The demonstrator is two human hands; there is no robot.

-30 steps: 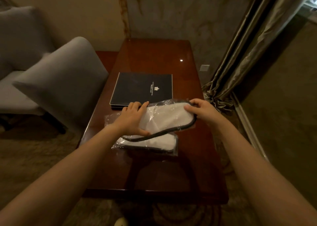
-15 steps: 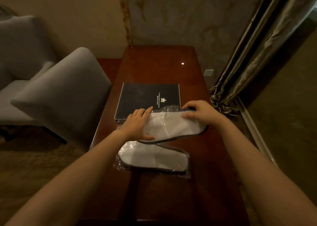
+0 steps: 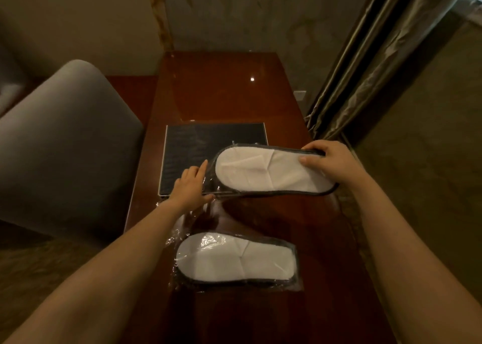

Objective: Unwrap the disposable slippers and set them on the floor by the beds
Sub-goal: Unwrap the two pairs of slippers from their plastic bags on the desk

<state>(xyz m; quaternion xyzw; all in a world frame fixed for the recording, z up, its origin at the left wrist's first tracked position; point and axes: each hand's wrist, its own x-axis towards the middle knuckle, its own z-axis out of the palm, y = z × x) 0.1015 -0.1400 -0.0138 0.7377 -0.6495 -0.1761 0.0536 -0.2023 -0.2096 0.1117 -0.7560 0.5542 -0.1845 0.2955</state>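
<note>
A white disposable slipper pack [image 3: 260, 172] with dark trim, in clear plastic, hangs flat above the wooden table [image 3: 221, 93]. My right hand [image 3: 330, 162] grips its right end, thumb on top. My left hand [image 3: 189, 188] pinches the clear plastic at the pack's left end, fingers stretched along the wrap. A second wrapped slipper pack [image 3: 234, 261] lies flat on the table nearer to me, its plastic crumpled at the left.
A black folder [image 3: 193, 148] lies on the table behind the held pack. A grey upholstered chair [image 3: 60, 148] stands close on the left. Heavy curtains [image 3: 370, 64] hang at the right, carpeted floor [image 3: 427, 176] beyond them. No bed is in view.
The held pack has risen off the lower pack and shifted right. My left hand slid from the top of the slipper to the plastic at its left end. The view moved closer.
</note>
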